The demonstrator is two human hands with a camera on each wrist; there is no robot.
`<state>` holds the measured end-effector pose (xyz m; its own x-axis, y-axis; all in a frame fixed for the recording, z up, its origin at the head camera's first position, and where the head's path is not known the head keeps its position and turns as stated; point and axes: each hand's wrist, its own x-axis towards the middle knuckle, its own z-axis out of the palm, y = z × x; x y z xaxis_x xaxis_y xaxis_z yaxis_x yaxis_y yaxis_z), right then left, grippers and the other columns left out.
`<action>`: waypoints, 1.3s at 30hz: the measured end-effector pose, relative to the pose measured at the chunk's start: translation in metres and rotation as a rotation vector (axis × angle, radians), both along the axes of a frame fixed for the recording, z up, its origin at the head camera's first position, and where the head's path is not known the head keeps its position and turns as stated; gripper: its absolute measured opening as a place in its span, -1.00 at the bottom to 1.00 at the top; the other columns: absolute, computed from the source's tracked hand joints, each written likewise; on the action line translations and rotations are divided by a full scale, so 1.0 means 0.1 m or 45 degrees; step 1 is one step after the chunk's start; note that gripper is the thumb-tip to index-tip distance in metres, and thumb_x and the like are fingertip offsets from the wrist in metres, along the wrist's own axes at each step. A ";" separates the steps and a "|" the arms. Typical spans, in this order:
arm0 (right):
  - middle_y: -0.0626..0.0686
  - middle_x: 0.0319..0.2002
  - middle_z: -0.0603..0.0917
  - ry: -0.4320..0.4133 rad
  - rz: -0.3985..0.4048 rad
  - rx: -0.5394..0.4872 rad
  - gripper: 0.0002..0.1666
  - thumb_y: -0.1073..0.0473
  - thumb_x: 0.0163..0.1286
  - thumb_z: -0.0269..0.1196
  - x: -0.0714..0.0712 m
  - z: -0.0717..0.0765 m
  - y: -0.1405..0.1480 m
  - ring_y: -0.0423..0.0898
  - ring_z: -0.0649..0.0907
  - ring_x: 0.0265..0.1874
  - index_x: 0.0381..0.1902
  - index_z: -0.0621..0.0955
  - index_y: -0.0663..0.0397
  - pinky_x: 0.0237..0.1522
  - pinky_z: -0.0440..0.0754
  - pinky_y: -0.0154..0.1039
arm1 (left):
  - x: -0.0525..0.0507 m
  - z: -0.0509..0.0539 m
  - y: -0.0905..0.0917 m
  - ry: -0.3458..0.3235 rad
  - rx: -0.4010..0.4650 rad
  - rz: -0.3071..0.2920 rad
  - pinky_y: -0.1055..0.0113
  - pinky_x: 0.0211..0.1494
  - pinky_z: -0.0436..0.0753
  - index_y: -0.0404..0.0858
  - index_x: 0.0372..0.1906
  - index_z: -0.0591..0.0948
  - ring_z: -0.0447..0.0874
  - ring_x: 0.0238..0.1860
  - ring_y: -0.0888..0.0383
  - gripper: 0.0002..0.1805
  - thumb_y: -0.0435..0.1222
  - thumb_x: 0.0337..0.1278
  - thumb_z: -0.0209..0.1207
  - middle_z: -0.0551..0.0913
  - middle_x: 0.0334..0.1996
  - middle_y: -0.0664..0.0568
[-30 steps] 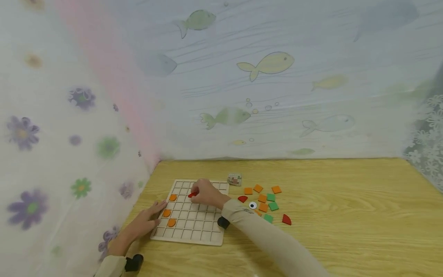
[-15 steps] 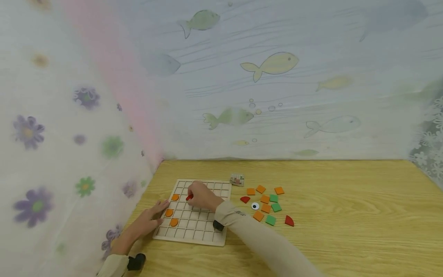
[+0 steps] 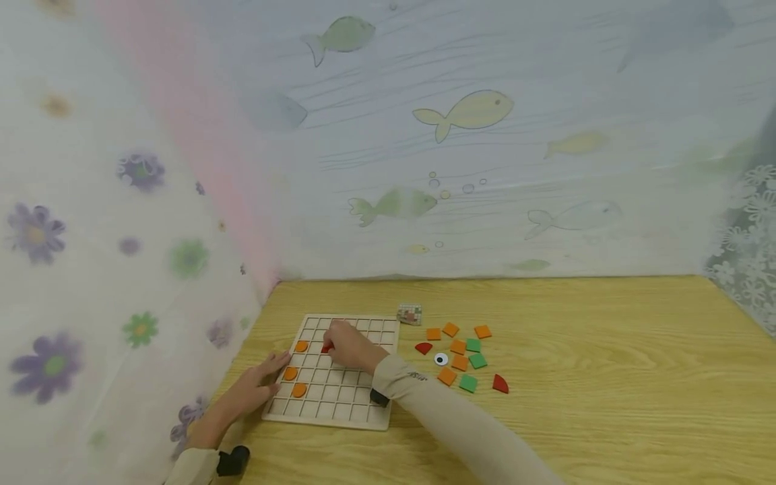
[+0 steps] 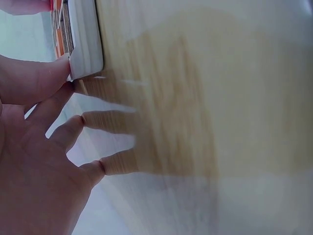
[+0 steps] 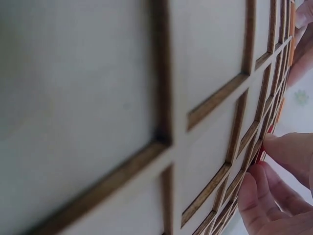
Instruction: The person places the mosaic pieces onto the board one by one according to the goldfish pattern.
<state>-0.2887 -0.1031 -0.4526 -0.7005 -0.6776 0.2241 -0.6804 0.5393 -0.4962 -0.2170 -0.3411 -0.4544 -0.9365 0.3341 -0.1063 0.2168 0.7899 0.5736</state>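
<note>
A wooden grid board (image 3: 339, 409) lies on the table with three orange round pieces on its left side, one of them (image 3: 299, 390) lowest. My right hand (image 3: 351, 347) is over the upper middle of the board, pinching a red piece (image 3: 325, 349) at the grid; in the right wrist view the thumb and fingertips hold the red piece (image 5: 260, 152) against the cells. At the board's left edge rests my left hand (image 3: 245, 391), fingers spread; the left wrist view shows its thumb touching the board's corner (image 4: 87, 41) and the other fingertips on the table.
Right of the board lie several orange squares (image 3: 446, 376), green squares (image 3: 468, 383), two red quarter pieces (image 3: 500, 384) and a white eye disc (image 3: 440, 360). A small patterned card (image 3: 409, 314) sits at the board's upper right corner. Printed cloth walls stand behind and left.
My right hand has moved slightly left and down across the board with the red piece. An orange square its sleeve partly covered is now in full view. My left hand stays at the board's edge.
</note>
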 end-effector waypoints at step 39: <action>0.15 -0.14 0.61 -0.193 0.194 -0.089 -0.78 0.31 0.25 0.26 0.39 0.38 1.10 0.02 0.60 -0.20 -0.12 0.65 0.22 -0.18 0.54 -0.32 | -0.02 -0.01 -0.01 -0.020 0.013 -0.008 -0.41 0.24 -0.03 -0.31 0.43 0.21 -0.10 0.37 -0.41 -0.34 -0.39 0.23 0.09 -0.01 0.39 -0.43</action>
